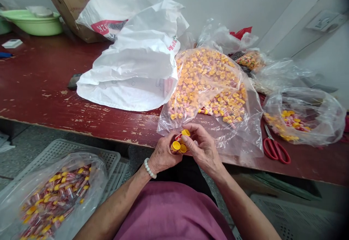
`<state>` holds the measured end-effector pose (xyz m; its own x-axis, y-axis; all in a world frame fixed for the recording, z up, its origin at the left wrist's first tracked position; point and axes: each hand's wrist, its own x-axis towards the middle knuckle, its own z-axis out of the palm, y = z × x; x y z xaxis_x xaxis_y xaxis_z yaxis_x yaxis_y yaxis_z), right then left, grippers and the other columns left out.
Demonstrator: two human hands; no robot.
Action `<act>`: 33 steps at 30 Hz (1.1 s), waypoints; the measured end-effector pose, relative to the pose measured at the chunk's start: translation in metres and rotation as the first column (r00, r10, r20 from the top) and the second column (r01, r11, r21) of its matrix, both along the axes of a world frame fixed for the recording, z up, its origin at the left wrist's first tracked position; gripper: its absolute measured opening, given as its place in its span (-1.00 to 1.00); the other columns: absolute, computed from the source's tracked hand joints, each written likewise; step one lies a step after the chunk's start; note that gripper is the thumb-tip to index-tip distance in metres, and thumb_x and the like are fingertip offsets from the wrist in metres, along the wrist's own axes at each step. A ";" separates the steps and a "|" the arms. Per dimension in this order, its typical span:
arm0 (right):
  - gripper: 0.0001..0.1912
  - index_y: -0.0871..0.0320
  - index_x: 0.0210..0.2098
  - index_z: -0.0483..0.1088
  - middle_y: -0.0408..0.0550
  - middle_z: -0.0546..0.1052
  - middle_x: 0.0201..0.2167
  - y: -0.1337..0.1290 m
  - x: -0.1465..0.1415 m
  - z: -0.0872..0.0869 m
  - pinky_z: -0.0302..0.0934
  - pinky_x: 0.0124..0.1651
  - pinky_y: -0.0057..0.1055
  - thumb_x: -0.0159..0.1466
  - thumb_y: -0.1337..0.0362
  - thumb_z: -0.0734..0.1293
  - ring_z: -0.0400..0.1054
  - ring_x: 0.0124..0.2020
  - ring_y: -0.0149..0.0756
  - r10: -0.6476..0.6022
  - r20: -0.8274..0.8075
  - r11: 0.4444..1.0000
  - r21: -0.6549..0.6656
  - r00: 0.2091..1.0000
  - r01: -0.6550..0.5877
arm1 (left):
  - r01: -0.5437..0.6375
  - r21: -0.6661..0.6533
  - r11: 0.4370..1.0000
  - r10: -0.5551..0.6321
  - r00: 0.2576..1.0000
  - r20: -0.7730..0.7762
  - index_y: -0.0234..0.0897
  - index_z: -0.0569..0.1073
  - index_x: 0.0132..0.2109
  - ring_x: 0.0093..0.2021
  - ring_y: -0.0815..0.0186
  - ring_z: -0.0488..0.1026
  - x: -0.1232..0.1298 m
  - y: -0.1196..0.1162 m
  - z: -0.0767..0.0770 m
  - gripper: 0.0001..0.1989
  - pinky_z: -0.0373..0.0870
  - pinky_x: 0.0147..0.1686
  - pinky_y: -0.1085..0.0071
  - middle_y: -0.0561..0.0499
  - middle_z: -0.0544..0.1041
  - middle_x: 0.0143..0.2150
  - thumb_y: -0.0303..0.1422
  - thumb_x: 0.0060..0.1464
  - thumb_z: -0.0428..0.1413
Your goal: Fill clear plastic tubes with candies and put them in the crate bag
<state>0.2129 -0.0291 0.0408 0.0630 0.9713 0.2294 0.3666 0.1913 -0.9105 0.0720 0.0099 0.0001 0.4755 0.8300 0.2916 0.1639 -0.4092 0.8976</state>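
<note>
Head view: left hand (164,154) grips yellow-ended tubes (176,146); right hand (205,149) pinches one.

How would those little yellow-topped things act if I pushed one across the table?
On their sides, the yellow-topped things might roll, since their tops look round. They're probably light, because the left hand holds several together.

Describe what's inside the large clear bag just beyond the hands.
The clear bag holds many small yellow-topped pieces with reddish bodies. Whatever lies beneath the top layer is covered and cannot be seen.
</note>
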 end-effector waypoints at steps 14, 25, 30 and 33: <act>-0.62 -0.01 -0.09 0.40 -0.03 0.27 0.11 -0.001 0.005 -0.002 0.17 0.08 -0.02 0.22 0.47 0.14 0.14 0.09 -0.12 0.178 0.526 0.963 0.080 0.832 -0.256 | -0.039 -0.047 0.998 0.036 0.997 -0.063 -0.29 0.33 -0.25 -0.39 0.34 0.40 -0.006 -0.004 -0.008 -0.71 0.31 -0.38 0.45 0.04 0.45 -0.36 -0.53 -0.20 0.15; 0.08 0.13 0.31 -0.16 0.22 0.15 0.22 0.000 -0.005 -0.022 0.06 0.17 0.04 0.01 -0.14 0.41 0.05 0.21 0.08 0.149 0.648 0.891 0.239 0.747 -0.386 | 0.193 -0.567 0.801 0.005 0.945 0.328 -0.34 0.41 -0.43 -0.43 0.40 0.30 -0.018 0.002 0.003 -0.79 0.30 -0.41 0.46 0.09 0.39 -0.46 -0.58 -0.35 0.20; -0.13 0.20 0.29 -0.05 0.23 0.37 0.01 0.002 -0.025 -0.037 0.22 -0.07 -0.08 0.14 0.03 0.38 0.28 -0.03 0.02 0.036 0.715 0.820 0.379 0.699 -0.430 | 0.275 -0.670 0.690 0.109 0.875 0.471 -0.35 0.36 -0.55 -0.47 0.43 0.26 -0.018 -0.009 0.000 -0.79 0.22 -0.49 0.49 0.12 0.33 -0.53 -0.60 -0.49 0.18; -0.25 0.24 0.22 0.07 0.18 0.42 -0.12 0.010 -0.035 -0.041 0.24 -0.15 -0.14 0.15 0.08 0.37 0.32 -0.17 -0.05 0.024 0.720 0.792 0.409 0.693 -0.453 | 0.351 -0.731 0.585 0.185 0.820 0.542 -0.37 0.34 -0.60 -0.52 0.44 0.27 -0.027 -0.011 -0.007 -0.79 0.23 -0.52 0.49 0.12 0.35 -0.56 -0.55 -0.52 0.22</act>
<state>0.1776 -0.0187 -0.0007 -0.5246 0.6312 0.5714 0.6784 0.7154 -0.1674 0.0453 -0.0006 -0.0065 0.5496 0.8036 -0.2283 -0.4155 0.5000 0.7598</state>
